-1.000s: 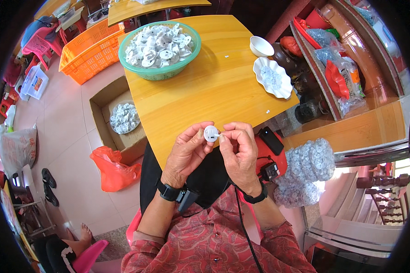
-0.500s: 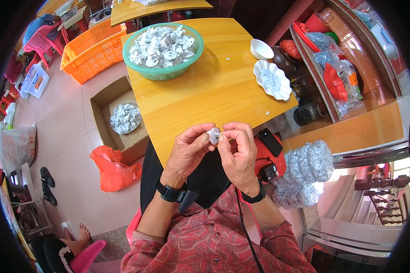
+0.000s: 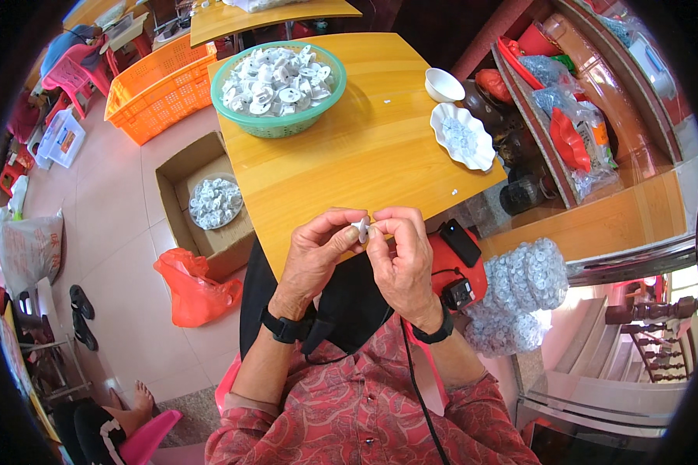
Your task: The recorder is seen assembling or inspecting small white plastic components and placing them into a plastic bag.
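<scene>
Head view: left hand pinches disc; right hand at its face, can't tell if gripping. Probably light, stiff, slightly slick; hold by rim.

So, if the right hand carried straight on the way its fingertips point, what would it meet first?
Most likely the small white part pinched in the left hand; the right hand is so close that contact is hard to tell.
</scene>
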Motion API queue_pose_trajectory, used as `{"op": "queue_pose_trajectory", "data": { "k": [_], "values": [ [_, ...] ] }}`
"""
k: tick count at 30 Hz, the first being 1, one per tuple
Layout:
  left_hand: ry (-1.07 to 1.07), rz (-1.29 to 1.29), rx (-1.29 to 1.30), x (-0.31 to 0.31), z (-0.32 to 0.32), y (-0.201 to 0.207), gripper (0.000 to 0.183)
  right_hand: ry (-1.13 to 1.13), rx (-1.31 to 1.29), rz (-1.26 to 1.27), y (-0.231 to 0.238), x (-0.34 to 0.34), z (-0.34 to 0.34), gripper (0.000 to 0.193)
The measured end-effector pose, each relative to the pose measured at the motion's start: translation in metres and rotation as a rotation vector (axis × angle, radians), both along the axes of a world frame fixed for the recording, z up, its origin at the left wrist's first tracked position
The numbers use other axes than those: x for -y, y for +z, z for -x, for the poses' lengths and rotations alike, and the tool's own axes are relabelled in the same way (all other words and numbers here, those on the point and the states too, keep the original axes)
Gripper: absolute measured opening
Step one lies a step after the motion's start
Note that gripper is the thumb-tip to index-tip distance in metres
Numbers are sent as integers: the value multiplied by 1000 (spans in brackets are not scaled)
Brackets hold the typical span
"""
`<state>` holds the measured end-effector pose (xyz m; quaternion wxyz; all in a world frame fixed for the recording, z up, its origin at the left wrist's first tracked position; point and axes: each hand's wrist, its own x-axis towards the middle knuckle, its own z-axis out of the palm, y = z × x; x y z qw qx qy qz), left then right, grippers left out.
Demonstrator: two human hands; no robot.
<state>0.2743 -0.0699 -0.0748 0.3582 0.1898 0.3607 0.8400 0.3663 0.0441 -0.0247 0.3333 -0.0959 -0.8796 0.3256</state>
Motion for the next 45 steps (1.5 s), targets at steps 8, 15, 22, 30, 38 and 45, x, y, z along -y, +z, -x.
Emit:
{"op": "queue_pose_trajectory", "data": {
  "k": [8, 15, 22, 30, 38, 45],
  "values": [
    [34, 80, -131, 3, 0, 1, 22, 38, 6, 46, -7, -3, 1, 13],
    [74, 107, -197, 1, -2, 9, 21, 23, 26, -2, -2, 0, 0, 9],
    [5, -18, -21, 7, 0, 14, 21, 92, -5, 291, 9, 0, -1, 7],
    [-19, -26, 50, 10, 0, 14, 23, 121, 3, 227, 9, -1, 1, 8],
    [11, -37, -3, 9, 1, 11, 23, 135, -31, 195, 8, 4, 5, 6],
    [-64, -136, 160, 10, 5, 6, 25, 181, -75, 642, -6, 1, 6, 11]
  ]
}}
